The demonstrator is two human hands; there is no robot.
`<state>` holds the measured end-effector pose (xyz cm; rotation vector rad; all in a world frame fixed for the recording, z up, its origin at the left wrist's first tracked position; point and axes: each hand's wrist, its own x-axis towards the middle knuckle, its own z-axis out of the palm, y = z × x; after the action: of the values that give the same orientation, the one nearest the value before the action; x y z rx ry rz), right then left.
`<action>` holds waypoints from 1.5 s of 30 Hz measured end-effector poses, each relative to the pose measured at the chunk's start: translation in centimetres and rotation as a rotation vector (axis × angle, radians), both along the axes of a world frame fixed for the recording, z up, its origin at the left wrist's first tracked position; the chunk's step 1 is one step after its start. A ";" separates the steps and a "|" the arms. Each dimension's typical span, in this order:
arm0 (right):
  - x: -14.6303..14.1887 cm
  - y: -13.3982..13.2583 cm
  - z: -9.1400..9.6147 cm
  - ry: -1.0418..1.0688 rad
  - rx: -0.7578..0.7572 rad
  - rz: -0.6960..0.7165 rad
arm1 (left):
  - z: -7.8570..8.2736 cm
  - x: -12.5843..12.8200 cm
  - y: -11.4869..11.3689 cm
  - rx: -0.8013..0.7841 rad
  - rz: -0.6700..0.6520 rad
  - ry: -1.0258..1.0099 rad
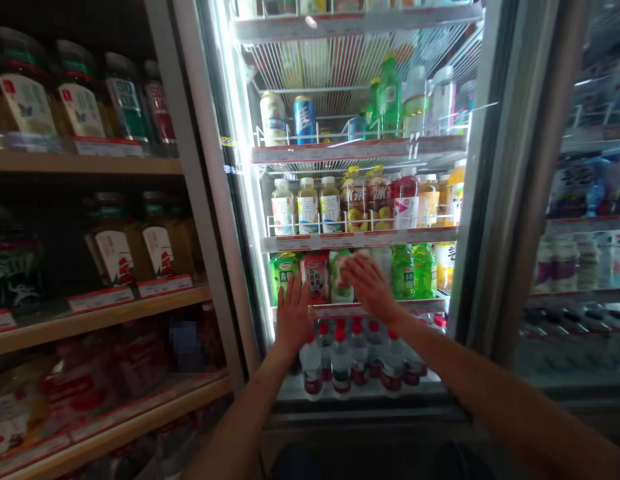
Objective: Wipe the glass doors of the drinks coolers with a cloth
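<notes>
Bottles (316,275) on fridge shelf (425,307) behind left hand (293,321), fingers outstretched, loosely parted, and right hand (369,283), blurred, hold unclear.

Ahead of you, upright on the lit shelf (335,311): red-labelled drink (317,277), white characters, front showing. At its 9 o'clock, green drink (281,268), pale characters, partly behind your left hand (293,313). At its 3 o'clock, green-and-white drink (335,280), partly covered by your right hand (367,283), blurred. Contact: can't tell.
</notes>
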<state>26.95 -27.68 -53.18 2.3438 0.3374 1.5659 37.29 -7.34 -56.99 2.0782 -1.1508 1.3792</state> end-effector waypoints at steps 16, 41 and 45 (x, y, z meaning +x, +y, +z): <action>-2.8 -2.5 -1.8 -0.042 -0.040 -0.092 | 0.7 -1.7 -2.3 0.029 0.005 0.149; -6.2 -11.5 2.4 -0.288 0.161 -0.201 | -2.0 -3.5 -5.9 0.102 -0.102 -0.027; -8.1 -11.1 -3.4 -0.240 0.204 -0.261 | -2.4 -3.9 -6.3 0.132 -0.108 -0.023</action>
<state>18.84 -38.77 -56.60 2.1974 -0.1833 1.7914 33.37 -13.65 -59.39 2.0603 -1.3765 1.3126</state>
